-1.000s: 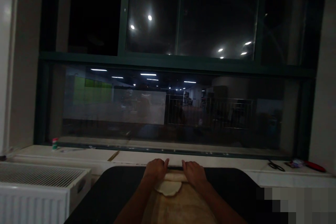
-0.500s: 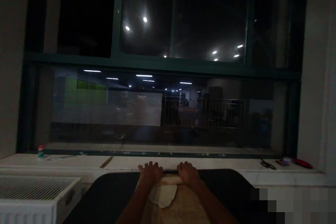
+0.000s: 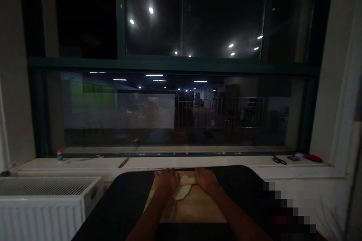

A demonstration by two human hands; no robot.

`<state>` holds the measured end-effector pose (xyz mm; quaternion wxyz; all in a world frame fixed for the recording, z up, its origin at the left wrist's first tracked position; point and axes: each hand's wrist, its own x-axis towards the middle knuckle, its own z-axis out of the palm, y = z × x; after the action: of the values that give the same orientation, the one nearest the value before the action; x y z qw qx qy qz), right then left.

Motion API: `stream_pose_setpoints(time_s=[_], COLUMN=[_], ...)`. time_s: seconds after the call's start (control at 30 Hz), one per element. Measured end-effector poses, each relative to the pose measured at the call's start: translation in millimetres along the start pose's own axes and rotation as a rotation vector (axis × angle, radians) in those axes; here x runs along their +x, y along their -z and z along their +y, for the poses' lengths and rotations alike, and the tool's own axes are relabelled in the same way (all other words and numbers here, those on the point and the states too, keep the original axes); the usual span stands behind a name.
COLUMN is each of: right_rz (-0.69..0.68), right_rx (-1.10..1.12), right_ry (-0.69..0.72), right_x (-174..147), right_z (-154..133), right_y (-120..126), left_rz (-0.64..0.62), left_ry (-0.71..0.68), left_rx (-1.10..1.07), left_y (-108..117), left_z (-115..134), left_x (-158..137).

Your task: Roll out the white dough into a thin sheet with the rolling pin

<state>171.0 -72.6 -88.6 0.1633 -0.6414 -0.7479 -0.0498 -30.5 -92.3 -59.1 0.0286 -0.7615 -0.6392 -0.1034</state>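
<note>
A wooden rolling pin (image 3: 187,181) lies crosswise over a thin, pale sheet of dough (image 3: 182,193). At its left end, my left hand (image 3: 167,180) is closed over the pin, and my right hand (image 3: 207,180) is closed over the other end. Part of the dough shows on the near side of the pin and a little on the far side. Under the dough is a wooden board (image 3: 198,209), set on a black table (image 3: 128,199). My palms and the pin's ends are hidden beneath the hands.
Beyond the table runs a white windowsill (image 3: 161,162) under a dark window. On it stand scissors (image 3: 279,159) and a red object (image 3: 313,157) at right, and a small red-capped bottle (image 3: 59,155) at left. A white radiator (image 3: 42,211) is at the left.
Both hands and the rolling pin have come back from the board's far edge toward me, over the dough. Less dough shows on the near side. The view has tilted slightly.
</note>
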Motion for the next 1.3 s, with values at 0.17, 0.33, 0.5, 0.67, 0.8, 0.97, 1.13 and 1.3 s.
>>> stream_pose_setpoints(time_s=[0.17, 0.33, 0.5, 0.67, 0.8, 0.97, 1.13, 1.3], right_rz=[0.031, 0.059, 0.072, 0.075, 0.054, -0.032, 0.026, 0.052], right_rx=[0.037, 0.105, 0.184, 0.276, 0.496, 0.517, 0.126, -0.052], right_ry=[-0.025, -0.017, 0.041, 0.097, 0.164, 0.161, 0.086, 0.006], right_x=[-20, -38, -53, -66, -71, -73, -70, -51], right_z=[0, 1, 6, 12, 19, 23, 6, -13], right_y=[2, 5, 5, 5, 8, 12, 16, 22], left_rz=[0.130, 0.151, 0.177, 0.241, 0.312, 0.306, 0.222, 0.073], left_ry=[0.012, -0.029, -0.083, -0.141, -0.187, -0.204, -0.167, -0.164], left_rx=[-0.001, -0.010, -0.024, -0.052, -0.132, -0.219, -0.163, -0.066], left_y=[-8, -8, -9, -19, -24, -18, -11, -3], left_z=[3, 4, 4, 1, -2, -2, -2, -6], left_x=[-12, -28, -43, -57, -70, -76, -62, -41])
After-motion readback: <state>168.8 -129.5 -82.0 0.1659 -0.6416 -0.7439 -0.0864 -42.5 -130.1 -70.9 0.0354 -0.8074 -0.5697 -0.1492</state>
